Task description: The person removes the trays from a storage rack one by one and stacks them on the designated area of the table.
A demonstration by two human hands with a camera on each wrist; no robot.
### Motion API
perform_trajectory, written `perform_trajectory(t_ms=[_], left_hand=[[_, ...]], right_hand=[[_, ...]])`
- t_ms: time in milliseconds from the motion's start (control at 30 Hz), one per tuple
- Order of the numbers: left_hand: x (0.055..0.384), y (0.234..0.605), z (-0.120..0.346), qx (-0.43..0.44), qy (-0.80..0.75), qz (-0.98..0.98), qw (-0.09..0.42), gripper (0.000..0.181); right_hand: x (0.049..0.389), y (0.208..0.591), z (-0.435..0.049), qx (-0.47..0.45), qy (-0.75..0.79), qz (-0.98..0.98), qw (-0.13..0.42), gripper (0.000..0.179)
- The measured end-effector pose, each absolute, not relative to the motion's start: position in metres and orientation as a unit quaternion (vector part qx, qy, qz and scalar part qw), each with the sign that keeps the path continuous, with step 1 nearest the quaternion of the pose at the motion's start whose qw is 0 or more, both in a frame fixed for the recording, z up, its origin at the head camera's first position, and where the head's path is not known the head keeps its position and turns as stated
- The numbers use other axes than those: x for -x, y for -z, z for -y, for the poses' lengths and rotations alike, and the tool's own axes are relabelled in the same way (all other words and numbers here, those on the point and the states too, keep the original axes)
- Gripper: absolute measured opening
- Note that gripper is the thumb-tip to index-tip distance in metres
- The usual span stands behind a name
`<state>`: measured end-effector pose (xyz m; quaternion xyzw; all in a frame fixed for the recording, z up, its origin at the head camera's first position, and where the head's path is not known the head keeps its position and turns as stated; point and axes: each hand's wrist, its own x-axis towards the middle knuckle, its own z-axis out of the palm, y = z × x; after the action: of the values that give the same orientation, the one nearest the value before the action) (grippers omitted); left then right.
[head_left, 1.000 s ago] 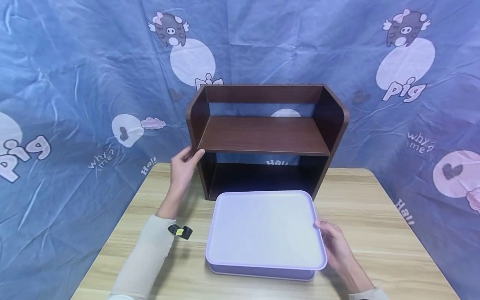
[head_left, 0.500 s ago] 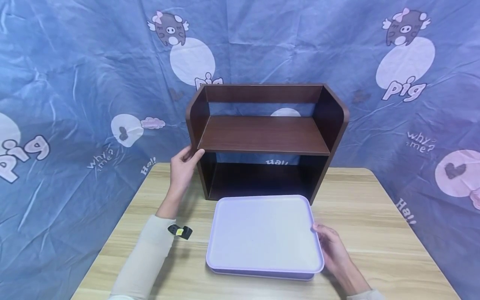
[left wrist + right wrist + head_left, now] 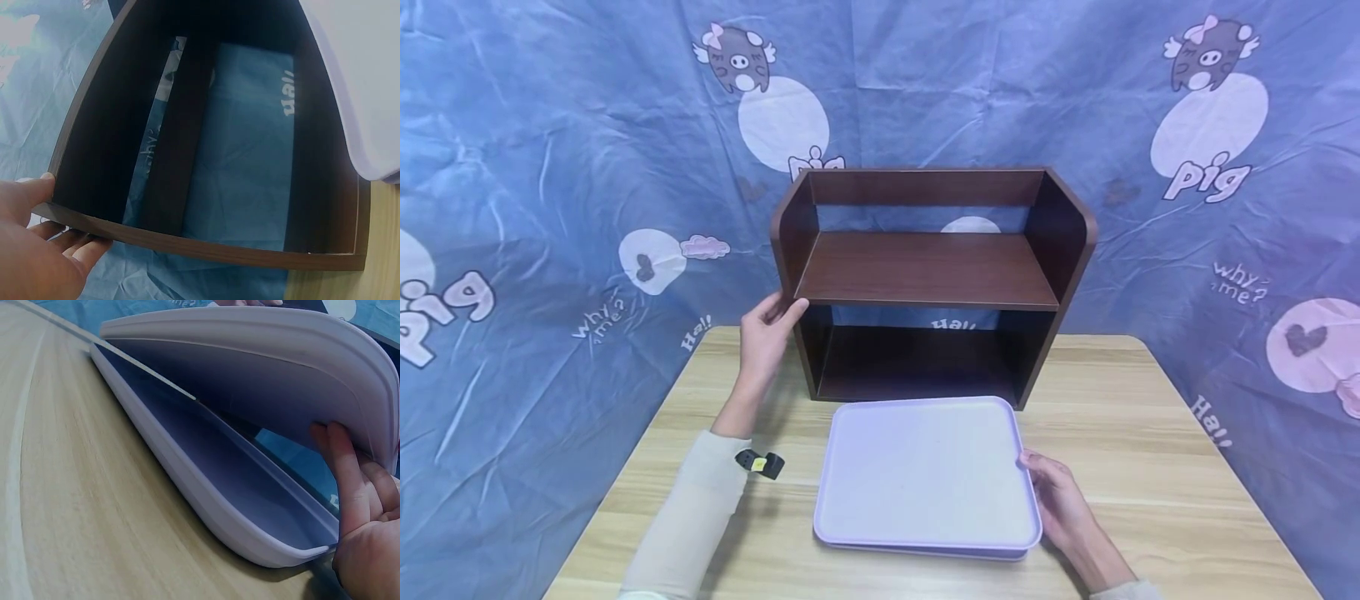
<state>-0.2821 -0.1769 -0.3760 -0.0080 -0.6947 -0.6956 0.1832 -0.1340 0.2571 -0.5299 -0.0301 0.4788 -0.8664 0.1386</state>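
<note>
A dark brown two-tier shelf (image 3: 925,268) stands on the table. My left hand (image 3: 765,337) grips its left side panel at the upper board's front corner; in the left wrist view, the thumb is inside and the fingers outside. In front of the shelf, my right hand (image 3: 1062,504) holds a pale lilac tray (image 3: 928,477) by its right edge, fingers beneath and thumb at the rim. Below it lies a second lilac tray (image 3: 181,465), mostly hidden from the head view. In the right wrist view, the upper tray tilts above it, leaving a wedge-shaped gap on my side.
The light wood-grain table (image 3: 1150,483) extends to both sides of the trays. A blue cloth (image 3: 587,150) printed with pigs and words hangs behind and beside it. A black strap with a yellow patch (image 3: 760,463) is at my left wrist.
The upper tray has come down closer to the lower one, its far edge drawing back from the shelf. My right hand has shifted slightly left with it. My left hand has stayed put.
</note>
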Motion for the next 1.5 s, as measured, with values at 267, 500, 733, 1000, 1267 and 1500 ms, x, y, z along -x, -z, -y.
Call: perform_trajectory(t_ms=[267,500,733,1000,1267,1500], left_hand=[[0.283,0.377,0.177,0.008,0.699,0.691,0.183,0.053],[0.281,0.376,0.178,0.006,0.7,0.691,0.181,0.054],[0.281,0.377,0.178,0.007,0.695,0.696,0.18,0.054],[0.282,0.378,0.179,0.009,0.692,0.698,0.184,0.053],[0.282,0.378,0.179,0.004,0.688,0.702,0.184,0.055],[0.281,0.377,0.178,0.006,0.693,0.697,0.182,0.056]], right_hand=[[0.135,0.531,-0.258,0.017,0.848,-0.509,0.145,0.045],[0.137,0.525,-0.257,-0.033,0.789,-0.595,0.152,0.033],[0.14,0.513,-0.253,-0.102,0.703,-0.694,0.118,0.027],[0.14,0.504,-0.25,-0.095,0.527,-0.843,0.056,0.039],[0.131,0.502,-0.246,-0.088,0.473,-0.876,0.029,0.037],[0.128,0.502,-0.243,-0.052,0.42,-0.906,0.0,0.034]])
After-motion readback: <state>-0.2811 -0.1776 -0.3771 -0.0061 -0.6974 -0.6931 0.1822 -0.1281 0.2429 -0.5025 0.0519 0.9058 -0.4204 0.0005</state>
